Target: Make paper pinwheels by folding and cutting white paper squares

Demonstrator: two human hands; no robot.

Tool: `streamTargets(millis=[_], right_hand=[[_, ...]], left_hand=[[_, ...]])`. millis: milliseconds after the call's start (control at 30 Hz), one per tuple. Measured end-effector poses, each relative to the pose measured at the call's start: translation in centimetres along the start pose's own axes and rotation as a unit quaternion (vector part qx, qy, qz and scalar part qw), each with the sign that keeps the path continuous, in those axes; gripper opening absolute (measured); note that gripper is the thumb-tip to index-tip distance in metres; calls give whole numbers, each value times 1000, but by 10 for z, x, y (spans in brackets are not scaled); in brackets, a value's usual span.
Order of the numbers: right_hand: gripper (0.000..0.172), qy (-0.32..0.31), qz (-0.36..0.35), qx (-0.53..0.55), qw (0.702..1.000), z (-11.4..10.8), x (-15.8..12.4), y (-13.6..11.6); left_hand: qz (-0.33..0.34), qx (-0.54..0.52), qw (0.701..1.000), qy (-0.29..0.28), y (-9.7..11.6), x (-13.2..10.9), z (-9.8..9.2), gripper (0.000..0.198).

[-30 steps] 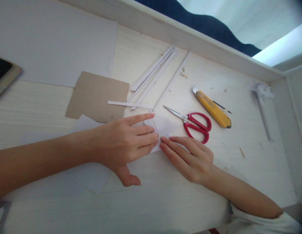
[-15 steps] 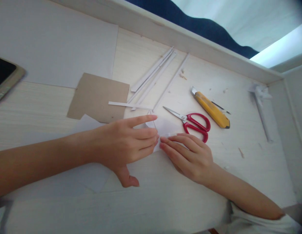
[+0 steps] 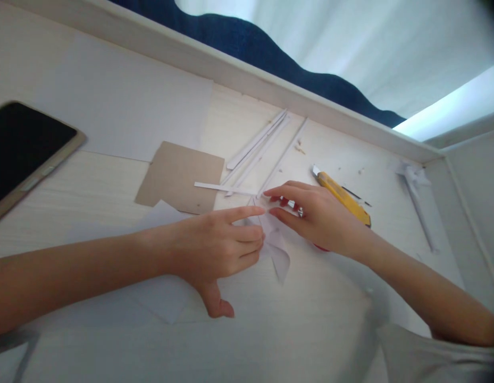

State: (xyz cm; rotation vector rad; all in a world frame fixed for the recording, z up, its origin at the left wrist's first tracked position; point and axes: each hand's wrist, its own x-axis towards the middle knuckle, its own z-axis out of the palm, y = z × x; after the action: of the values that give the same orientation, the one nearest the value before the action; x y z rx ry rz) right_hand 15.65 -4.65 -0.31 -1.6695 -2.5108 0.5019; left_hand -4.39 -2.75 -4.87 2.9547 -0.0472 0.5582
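My left hand (image 3: 215,244) lies flat on the desk. Its fingers are stretched out and press the left side of a small folded white paper (image 3: 279,254), and the index finger points along the paper's upper edge. My right hand (image 3: 316,218) hovers just right of it, fingers extended towards the upper left and apart, directly over the red-handled scissors (image 3: 295,207). It covers most of the scissors, so only a bit of blade and red handle shows. I see nothing gripped in either hand.
A yellow utility knife (image 3: 346,201) lies behind my right hand. Brown cardboard (image 3: 181,178), several white paper strips (image 3: 257,143), a large white sheet (image 3: 127,117) and a dark phone (image 3: 19,154) lie to the left. A rolled paper stick (image 3: 418,199) is far right, near the desk's raised rim (image 3: 270,90).
My right hand has left the folded paper's lower right edge and moved up over the scissors. The paper's lower flap now shows. My left hand stays pressing; the view shifted.
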Motion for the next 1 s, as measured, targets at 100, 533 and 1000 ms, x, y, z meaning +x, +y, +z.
streamTargets(millis=[100,533,1000], right_hand=[[24,-6,41,17,999,4,7,-4],[22,-50,82,-8,995,5,6,-9],[18,-52,99,131,985,-1,8,-6]], left_hand=[[51,-1,999,-9,-1,-1,-1,64],[39,1,999,-7,-2,-1,1,68],[33,-9,999,-11,-2,-2,2,65]])
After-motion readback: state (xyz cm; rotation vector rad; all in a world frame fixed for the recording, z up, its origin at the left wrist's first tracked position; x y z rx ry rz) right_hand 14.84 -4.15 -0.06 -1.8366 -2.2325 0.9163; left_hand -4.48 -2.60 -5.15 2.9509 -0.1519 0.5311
